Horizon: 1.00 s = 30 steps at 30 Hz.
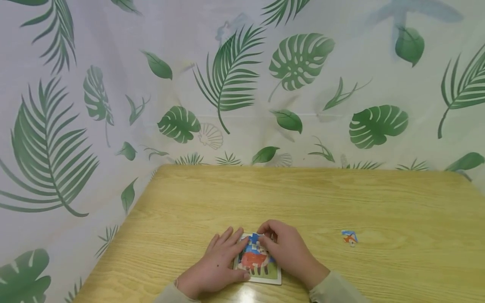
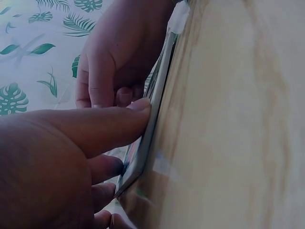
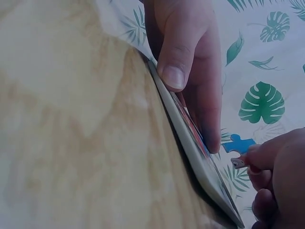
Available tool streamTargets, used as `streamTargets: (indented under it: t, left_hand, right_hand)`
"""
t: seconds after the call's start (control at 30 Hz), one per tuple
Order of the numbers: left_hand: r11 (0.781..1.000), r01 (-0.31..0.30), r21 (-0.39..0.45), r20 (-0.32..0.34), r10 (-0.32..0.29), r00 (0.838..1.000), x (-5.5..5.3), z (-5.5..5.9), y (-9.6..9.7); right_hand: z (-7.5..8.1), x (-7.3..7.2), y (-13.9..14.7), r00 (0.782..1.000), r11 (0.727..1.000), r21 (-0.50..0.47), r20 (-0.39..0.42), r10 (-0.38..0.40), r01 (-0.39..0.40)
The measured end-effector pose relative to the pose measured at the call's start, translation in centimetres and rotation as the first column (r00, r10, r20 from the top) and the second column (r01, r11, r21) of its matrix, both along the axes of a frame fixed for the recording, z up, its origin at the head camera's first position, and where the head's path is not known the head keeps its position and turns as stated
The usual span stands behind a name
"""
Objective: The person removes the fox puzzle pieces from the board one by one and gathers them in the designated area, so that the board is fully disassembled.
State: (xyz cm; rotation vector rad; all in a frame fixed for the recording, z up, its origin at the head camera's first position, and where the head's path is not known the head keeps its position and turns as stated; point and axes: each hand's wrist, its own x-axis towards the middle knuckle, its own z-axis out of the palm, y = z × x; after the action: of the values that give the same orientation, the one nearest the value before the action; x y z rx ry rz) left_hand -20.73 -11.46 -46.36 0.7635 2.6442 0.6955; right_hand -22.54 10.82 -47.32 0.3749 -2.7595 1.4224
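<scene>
A small picture puzzle in a white-edged tray (image 1: 278, 277) lies on the table. Its picture has a red-bodied animal with dark legs, green ground and blue above. My left hand (image 1: 221, 263) rests along the tray's left side, fingers spread and mostly straight, thumb (image 2: 128, 119) on the near edge. Over the upper right of the tray, my right hand (image 1: 289, 248) pinches a blue jigsaw piece (image 3: 239, 143) between thumb and fingers. In the right wrist view this piece is held above the tray's surface. The right fingers partly cover the picture's top right.
To the right on the wooden table (image 1: 398, 219) lie loose jigsaw pieces (image 1: 349, 237) in blue, orange and white, close together or overlapping. A white curtain with green leaves (image 1: 242, 139) hangs behind the table's far edge and along its left side.
</scene>
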Motion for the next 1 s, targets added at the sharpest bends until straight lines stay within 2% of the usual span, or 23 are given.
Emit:
streamTargets:
  t: [0.2, 0.43, 0.63, 0.87, 1.0]
  left_hand:
    - [1.000, -0.013, -0.010, -0.014, 0.013, 1.000, 0.2, -0.1, 0.1]
    - [1.000, -0.015, -0.010, -0.007, 0.015, 1.000, 0.2, -0.2, 0.1]
    - [1.000, -0.010, -0.024, -0.026, 0.010, 1.000, 0.0, -0.2, 0.1]
    - [1.000, -0.017, 0.000, 0.010, 0.017, 1.000, -0.1, -0.4, 0.1]
    - [1.000, -0.015, 0.003, 0.037, 0.015, 0.999, 0.0, -0.4, 0.1]
  right_hand:
    - [-0.3, -0.1, 1.3, 0.999, 0.998, -0.037, 0.004, -0.049, 0.049]
    - [-0.6, -0.1, 4.7, 0.988, 0.993, -0.022, -0.099, -0.119, 0.118]
    - [0.2, 0.2, 7.3, 0.978, 0.984, 0.006, -0.115, -0.175, 0.177]
    - [0.2, 0.5, 10.0, 0.969, 0.977, 0.032, -0.137, -0.205, 0.211]
    - [0.0, 0.6, 11.8, 0.966, 0.971, 0.049, -0.121, -0.229, 0.236]
